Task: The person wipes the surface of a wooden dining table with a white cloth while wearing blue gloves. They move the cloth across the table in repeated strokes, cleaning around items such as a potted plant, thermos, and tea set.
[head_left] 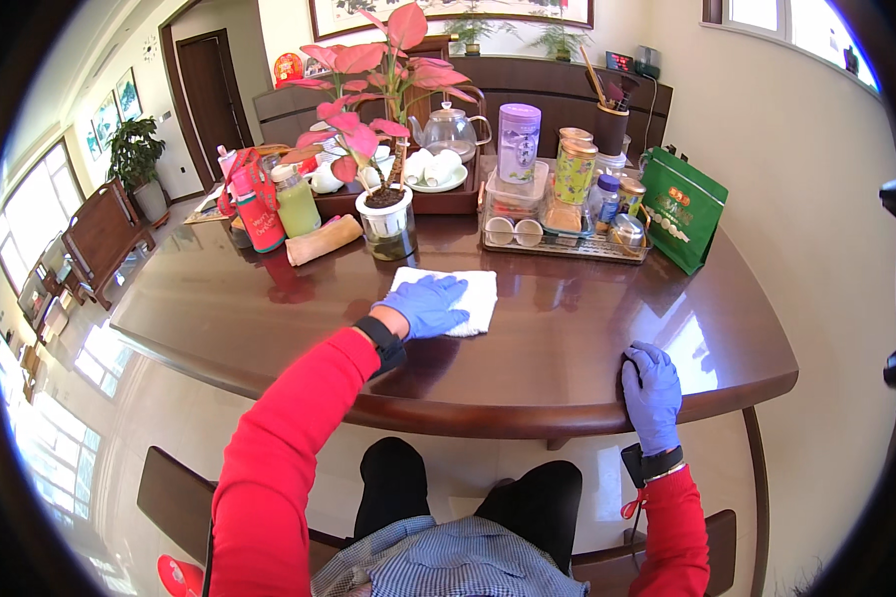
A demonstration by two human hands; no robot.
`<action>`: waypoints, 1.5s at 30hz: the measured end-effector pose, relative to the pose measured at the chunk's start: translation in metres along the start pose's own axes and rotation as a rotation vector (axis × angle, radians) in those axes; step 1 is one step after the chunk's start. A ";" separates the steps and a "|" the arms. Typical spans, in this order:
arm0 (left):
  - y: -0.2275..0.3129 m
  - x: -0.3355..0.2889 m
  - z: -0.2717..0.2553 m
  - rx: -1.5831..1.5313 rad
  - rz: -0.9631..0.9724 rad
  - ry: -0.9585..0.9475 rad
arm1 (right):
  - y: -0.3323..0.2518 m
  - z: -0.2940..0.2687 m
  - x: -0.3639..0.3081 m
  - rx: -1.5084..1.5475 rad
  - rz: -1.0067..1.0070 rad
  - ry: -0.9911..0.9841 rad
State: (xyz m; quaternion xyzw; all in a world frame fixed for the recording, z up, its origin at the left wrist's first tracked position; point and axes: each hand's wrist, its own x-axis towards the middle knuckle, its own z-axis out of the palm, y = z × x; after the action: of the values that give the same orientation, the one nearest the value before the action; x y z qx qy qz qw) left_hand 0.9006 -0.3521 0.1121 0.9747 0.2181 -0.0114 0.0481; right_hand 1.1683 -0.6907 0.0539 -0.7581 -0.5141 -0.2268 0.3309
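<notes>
Both my hands wear blue-purple gloves. My left hand [428, 303] lies flat with stretched fingers on a folded white cloth [480, 298], which rests on the glossy dark wooden table [548, 343]. At the table's front right edge is my right hand [652, 390], its fingers bent over the top near the rim; whether anything is under them is hidden. Just beyond the cloth stands a potted plant [386, 214] with pink leaves, in a white and clear pot. To its left lies a rolled tan cloth [325, 240].
At the back left stand a red bottle [259, 214] and a jar of greenish liquid [296, 202]. A tray [567, 245] holds tins and jars, with a green bag [683, 209] beside it. Behind are a glass teapot [449, 131] and a plate of white cups [438, 177].
</notes>
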 end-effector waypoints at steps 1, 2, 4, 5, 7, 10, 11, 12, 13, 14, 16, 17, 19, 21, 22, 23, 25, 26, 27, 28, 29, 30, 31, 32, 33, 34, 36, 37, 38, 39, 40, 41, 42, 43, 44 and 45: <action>0.007 -0.008 0.001 -0.013 0.023 0.006 | 0.000 0.000 0.000 0.001 -0.001 -0.004; 0.014 -0.019 0.002 -0.001 0.054 0.017 | 0.001 0.000 0.000 0.003 -0.002 -0.008; 0.026 -0.043 0.004 -0.039 0.116 0.034 | 0.003 0.002 0.000 0.006 -0.002 -0.007; 0.030 -0.057 0.004 -0.010 0.166 0.062 | 0.005 0.003 -0.001 0.007 -0.002 -0.007; 0.037 -0.091 0.007 0.013 0.218 0.220 | 0.007 0.005 -0.002 -0.002 -0.003 -0.012; 0.033 -0.141 0.013 -0.132 0.150 0.468 | 0.004 0.002 0.004 -0.031 -0.004 -0.052; 0.026 -0.153 0.016 -0.174 0.113 0.543 | 0.001 -0.001 0.008 -0.043 -0.008 -0.081; 0.018 -0.163 0.021 -0.227 0.062 0.604 | -0.005 -0.005 0.012 -0.080 0.056 -0.161; 0.011 -0.169 0.026 -0.243 -0.017 0.637 | -0.011 -0.013 0.019 -0.069 0.059 -0.238; 0.006 -0.174 0.032 -0.180 -0.059 0.698 | -0.019 -0.021 0.030 -0.084 0.133 -0.363; -0.002 -0.178 0.045 -0.076 -0.166 0.783 | -0.051 -0.027 0.042 0.068 0.090 -0.397; -0.004 -0.176 0.051 -0.100 -0.244 0.726 | -0.071 -0.027 0.045 0.207 0.024 -0.338; -0.005 -0.173 0.060 0.028 -0.234 0.704 | -0.111 -0.023 0.052 0.184 -0.234 -0.318; -0.005 -0.171 0.065 0.078 -0.241 0.684 | -0.151 -0.002 0.065 0.182 -0.436 -0.355; -0.006 -0.170 0.065 0.081 -0.250 0.675 | -0.170 0.010 0.069 0.195 -0.476 -0.421; -0.005 -0.170 0.066 0.086 -0.254 0.676 | -0.189 0.025 0.072 0.193 -0.531 -0.453; -0.006 -0.171 0.067 0.043 -0.262 0.658 | -0.211 0.049 0.071 0.145 -0.631 -0.489; -0.007 -0.171 0.067 0.047 -0.258 0.658 | -0.217 0.060 0.072 0.133 -0.619 -0.546; -0.006 -0.172 0.067 0.049 -0.258 0.659 | -0.220 0.072 0.074 0.124 -0.613 -0.596; -0.006 -0.172 0.067 0.048 -0.266 0.657 | -0.219 0.083 0.077 0.108 -0.611 -0.650; -0.007 -0.172 0.067 0.048 -0.261 0.660 | -0.215 0.093 0.080 0.088 -0.596 -0.660; -0.007 -0.172 0.066 0.049 -0.255 0.663 | -0.206 0.101 0.087 0.126 -0.599 -0.666; -0.007 -0.172 0.065 0.046 -0.258 0.660 | -0.196 0.109 0.095 0.145 -0.577 -0.663; -0.006 -0.173 0.065 0.044 -0.263 0.655 | -0.185 0.115 0.103 0.113 -0.549 -0.689; -0.005 -0.173 0.064 0.041 -0.269 0.650 | -0.170 0.118 0.110 0.101 -0.515 -0.697; -0.005 -0.173 0.063 0.039 -0.266 0.651 | -0.156 0.120 0.117 0.062 -0.483 -0.727; -0.005 -0.174 0.061 0.034 -0.264 0.652 | -0.126 0.118 0.125 0.008 -0.408 -0.735; -0.004 -0.174 0.061 0.032 -0.264 0.652 | -0.110 0.113 0.129 0.008 -0.361 -0.728; -0.004 -0.174 0.061 0.029 -0.265 0.651 | -0.092 0.106 0.130 -0.017 -0.325 -0.721; -0.004 -0.174 0.061 0.027 -0.265 0.649 | -0.076 0.098 0.130 -0.049 -0.248 -0.734; -0.004 -0.174 0.061 0.026 -0.263 0.655 | -0.058 0.086 0.128 -0.059 -0.185 -0.734; -0.004 -0.174 0.062 0.024 -0.260 0.662 | -0.040 0.073 0.126 -0.103 -0.156 -0.707; -0.004 -0.174 0.062 0.022 -0.256 0.668 | -0.023 0.062 0.124 -0.114 -0.093 -0.710; -0.004 -0.173 0.062 0.026 -0.257 0.669 | -0.010 0.053 0.121 -0.156 -0.010 -0.723; -0.004 -0.173 0.062 0.030 -0.258 0.670 | 0.006 0.037 0.116 -0.154 0.047 -0.726; -0.003 -0.173 0.063 0.030 -0.267 0.662 | 0.017 0.027 0.112 -0.177 0.068 -0.703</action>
State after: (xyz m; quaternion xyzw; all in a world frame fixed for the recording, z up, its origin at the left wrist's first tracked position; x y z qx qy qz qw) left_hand 0.7421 -0.4288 0.0570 0.8890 0.3471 0.2957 -0.0413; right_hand 1.2255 -0.6046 0.1075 -0.8322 -0.5493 0.0151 0.0743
